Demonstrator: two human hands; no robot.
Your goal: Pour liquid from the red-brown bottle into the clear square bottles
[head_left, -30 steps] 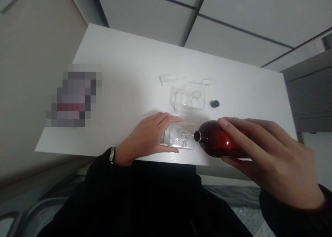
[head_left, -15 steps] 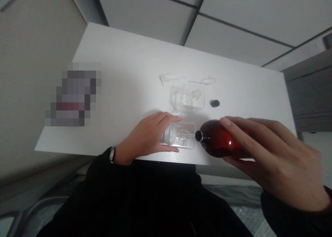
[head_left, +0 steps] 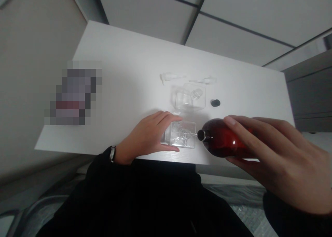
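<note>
Near the table's front edge, my left hand (head_left: 153, 131) is wrapped round a clear square bottle (head_left: 183, 136), thumb on the near side and fingers on the far side. My right hand (head_left: 277, 154) grips a dark reddish-brown bottle (head_left: 223, 138), tilted with its open mouth pointing left. A thin clear stream of liquid runs from that mouth to the neck of the clear bottle. Behind them stands a second clear square bottle (head_left: 190, 98) with an open neck. A dark cap (head_left: 215, 103) lies to its right.
Two clear-white pump heads (head_left: 173, 76) lie at the back of the white table (head_left: 119, 74). A blurred-out object (head_left: 72, 95) sits at the table's left. White panels (head_left: 150, 19) rise behind the far edge.
My right hand and the brown bottle have shifted slightly right. Liquid is still running into the clear bottle, and my left hand keeps its hold.
</note>
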